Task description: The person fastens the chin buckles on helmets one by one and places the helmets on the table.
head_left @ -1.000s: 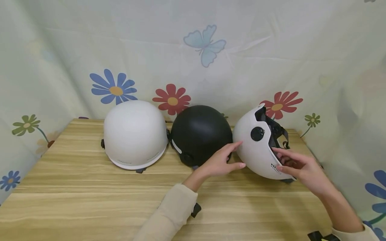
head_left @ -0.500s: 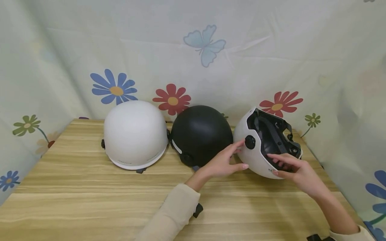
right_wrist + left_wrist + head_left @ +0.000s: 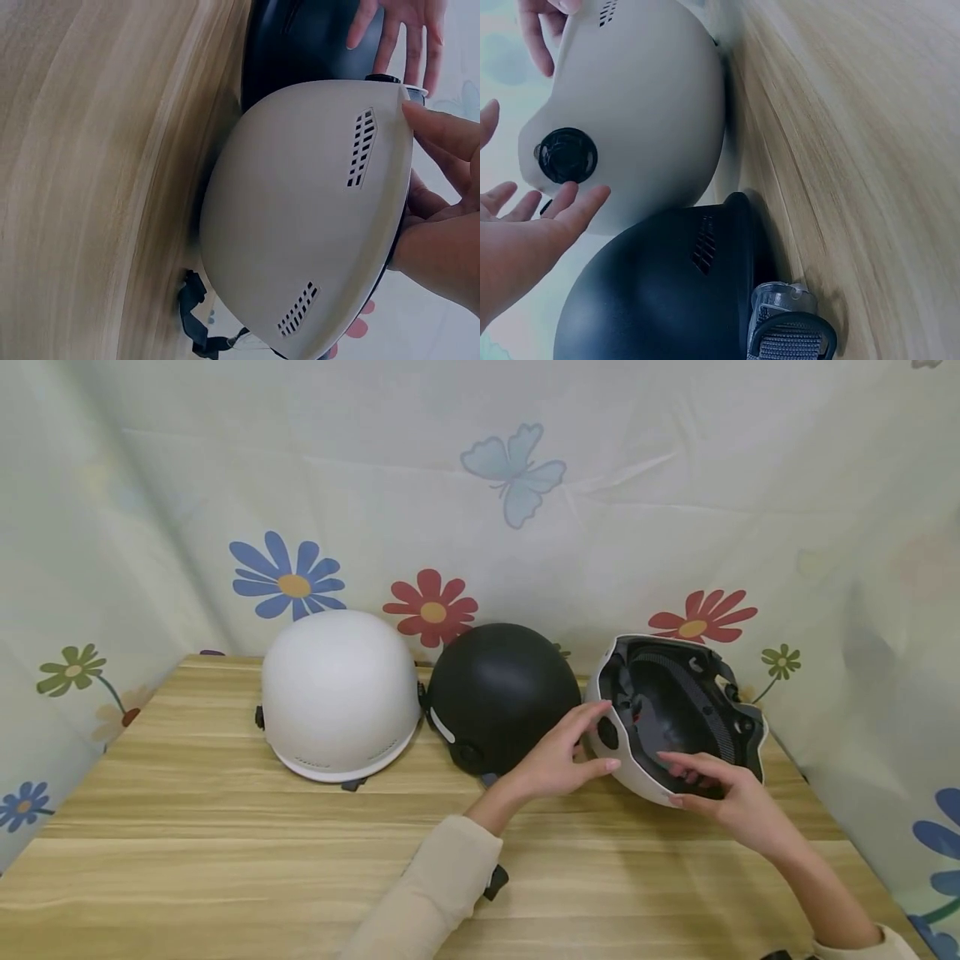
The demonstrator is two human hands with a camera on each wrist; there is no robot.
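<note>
A white helmet (image 3: 633, 777) lies at the right end of a row, tipped over so that its dark padded inside faces up. My right hand (image 3: 738, 807) pinches its near rim, thumb outside and fingers inside, as the right wrist view also shows. Beside the black side knob (image 3: 568, 155), my left hand (image 3: 557, 762) has its fingers spread against the white shell. Just left of that, a black helmet (image 3: 504, 693) sits dome up, partly behind the left hand. In the left wrist view the two shells meet.
Another white helmet (image 3: 341, 689) stands dome up at the left end. All three are on a wood-grain table (image 3: 225, 877) before a flower-printed cloth (image 3: 600, 527). A dark strap (image 3: 193, 315) hangs from the tipped helmet.
The right-hand white helmet has rolled back from lying on its side, turning its opening upward. My right hand has moved slightly left with its rim; the left hand has barely shifted.
</note>
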